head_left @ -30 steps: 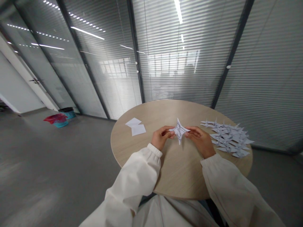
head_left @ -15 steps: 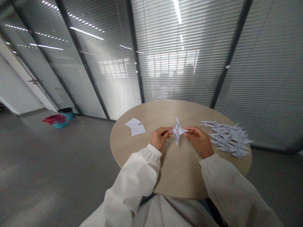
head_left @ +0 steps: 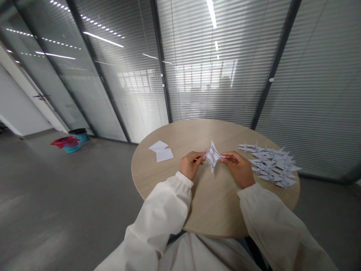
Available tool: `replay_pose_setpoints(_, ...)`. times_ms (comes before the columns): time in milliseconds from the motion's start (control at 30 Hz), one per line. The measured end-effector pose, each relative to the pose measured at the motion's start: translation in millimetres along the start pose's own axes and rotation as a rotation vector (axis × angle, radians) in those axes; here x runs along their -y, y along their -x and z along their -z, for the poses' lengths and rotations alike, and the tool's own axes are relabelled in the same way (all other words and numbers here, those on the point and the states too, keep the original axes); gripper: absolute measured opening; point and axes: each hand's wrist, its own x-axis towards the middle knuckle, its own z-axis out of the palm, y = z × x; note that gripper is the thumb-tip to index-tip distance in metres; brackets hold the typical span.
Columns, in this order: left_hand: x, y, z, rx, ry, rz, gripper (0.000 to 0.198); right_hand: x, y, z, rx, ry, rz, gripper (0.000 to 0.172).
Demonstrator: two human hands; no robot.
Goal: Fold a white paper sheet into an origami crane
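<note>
Between my two hands, above the round table (head_left: 214, 210), is a folded piece of paper (head_left: 213, 156) with dark printed lines on its face. It spreads into a four-pointed shape, one point up and one down. My left hand (head_left: 190, 165) pinches its left point between thumb and fingers. The right point is pinched by my right hand (head_left: 238, 167). On the table to the right lies a cluster of folded paper cranes (head_left: 272, 163), close beside my right hand. Two plain white paper sheets (head_left: 164, 154) lie left of my left hand, partly overlapping.
Glass partitions with blinds (head_left: 214, 101) stand behind the table's far edge. On the floor at left are a blue bin with a red liner (head_left: 67, 143) and another bin with a black liner (head_left: 80, 134). A door (head_left: 36, 94) is at far left.
The folded paper has been pulled wider, so its printed face is flatter and shows more. Both hands stay in nearly the same place, still pinching it.
</note>
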Motion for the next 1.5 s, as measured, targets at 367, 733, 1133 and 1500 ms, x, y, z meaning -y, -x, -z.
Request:
replay_pose_setpoints(367,-9,-5,2.7,-0.097,0.371,0.157,0.032,4,-2,4,-0.075,-0.163,-0.036,0.027)
replay_pose_setpoints(733,-7,-5,0.9,0.046,0.367,0.118,0.043,9,-1,5,0.001,-0.176,-0.037,0.033)
replay_pose_setpoints(1133,-11,-2,0.6,0.050,0.285,0.110,0.036,10,0,5,0.049,-0.123,-0.049,0.031)
replay_pose_setpoints(1500,-11,-1,2.4,0.000,0.086,-0.017,0.027,11,0,5,0.020,-0.076,-0.041,0.031)
